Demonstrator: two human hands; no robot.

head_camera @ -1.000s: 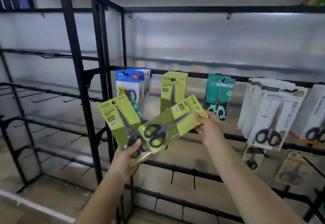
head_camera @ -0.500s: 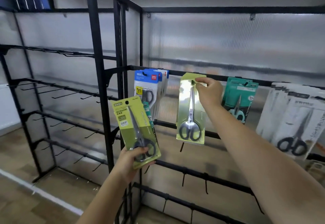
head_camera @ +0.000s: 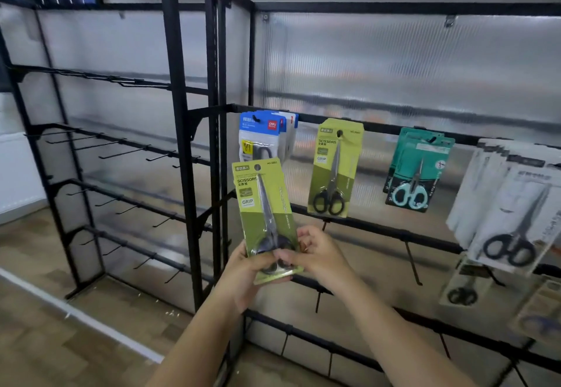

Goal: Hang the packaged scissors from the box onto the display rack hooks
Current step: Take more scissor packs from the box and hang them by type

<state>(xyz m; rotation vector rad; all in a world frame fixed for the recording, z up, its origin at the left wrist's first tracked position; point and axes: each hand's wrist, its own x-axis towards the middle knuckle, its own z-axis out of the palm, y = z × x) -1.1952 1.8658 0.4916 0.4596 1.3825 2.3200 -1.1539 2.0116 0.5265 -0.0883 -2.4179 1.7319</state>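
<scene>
A green scissors pack (head_camera: 264, 204) stands upright in front of the rack, held at its lower end by both hands. My left hand (head_camera: 246, 274) grips its bottom left edge from behind. My right hand (head_camera: 315, 253) pinches its lower right edge. A second green scissors pack (head_camera: 335, 168) hangs free on a hook of the upper bar (head_camera: 379, 130), right of the held one. The box is not in view.
Blue-topped packs (head_camera: 264, 131), teal packs (head_camera: 420, 168) and white packs (head_camera: 513, 198) hang on the same bar. Lower bars carry bare hooks (head_camera: 413, 262) and a few more packs at the far right. A black rack (head_camera: 121, 150) with bare hooks stands left.
My right hand let go of the pack it hung on the hook and came down to the pack in my left hand. That pack now stands more upright.
</scene>
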